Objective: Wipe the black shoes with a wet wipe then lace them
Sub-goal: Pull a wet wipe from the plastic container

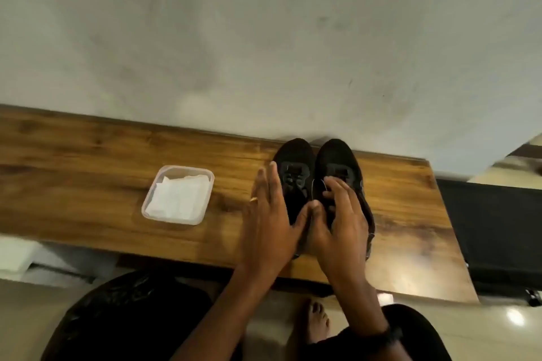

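Note:
Two black shoes stand side by side on the wooden table (pixel 88 155), toes toward the wall: the left shoe (pixel 294 164) and the right shoe (pixel 337 161). My left hand (pixel 271 223) lies with straight fingers against the outer side of the left shoe, thumb near its opening. My right hand (pixel 340 214) rests over the right shoe, with its curled fingertips pinching the black lace (pixel 318 189) near the eyelets. A clear plastic tub (pixel 152 199) holding white wet wipes (pixel 179 196) sits to the left of the shoes.
The table's far edge meets a grey wall (pixel 264 38). A black bag (pixel 126 316) sits on the floor below the near edge, and my bare foot (pixel 315 322) shows beneath. Dark furniture (pixel 492 228) stands at the right end.

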